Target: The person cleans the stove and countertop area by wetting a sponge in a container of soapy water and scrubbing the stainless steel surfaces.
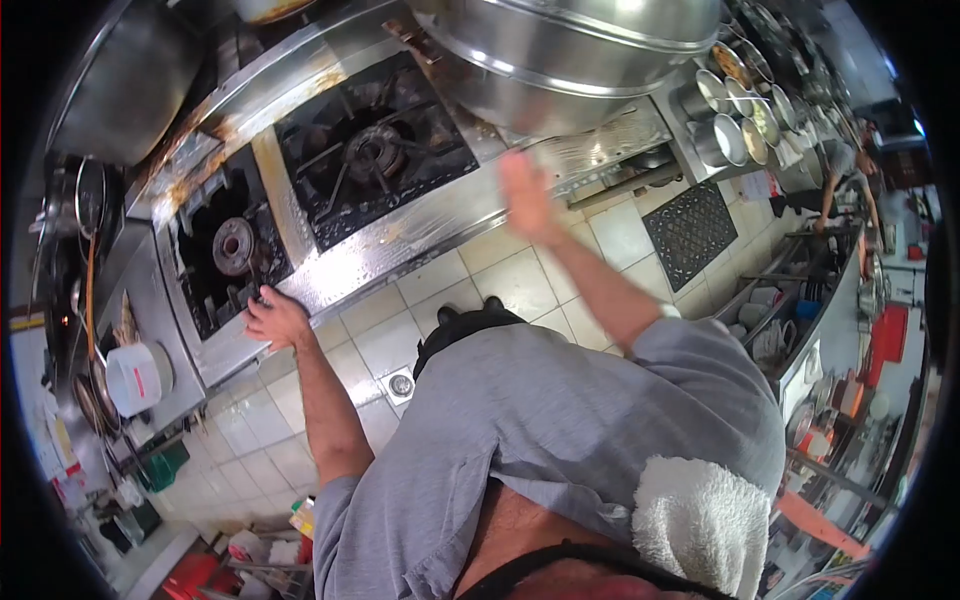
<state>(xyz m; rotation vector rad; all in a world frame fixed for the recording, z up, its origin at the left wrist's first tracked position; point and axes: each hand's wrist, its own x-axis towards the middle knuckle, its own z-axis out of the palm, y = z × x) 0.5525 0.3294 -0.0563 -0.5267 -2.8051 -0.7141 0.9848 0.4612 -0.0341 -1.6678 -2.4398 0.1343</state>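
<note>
My left hand (pixel 278 318) rests on the front edge of the steel stove (pixel 375 238), fingers apart, beside the left burner (pixel 235 246). My right hand (pixel 527 195) is raised over the stove's front rim, below a large round steel pot (pixel 575 75). It is smeared by motion, but the fingers look stretched out and nothing shows in them. Between the hands lies a second burner (pixel 376 150) under a black grate, with no pot on it. The stove top looks wet and has brown stains.
Several small metal containers (pixel 722 140) stand at the right end. A white tub (pixel 138 378) sits on the left counter. On the tiled floor are a black mat (pixel 690 235) and a drain (pixel 401 386). Shelves (pixel 790 300) line the right side, with another person (pixel 845 180) beyond.
</note>
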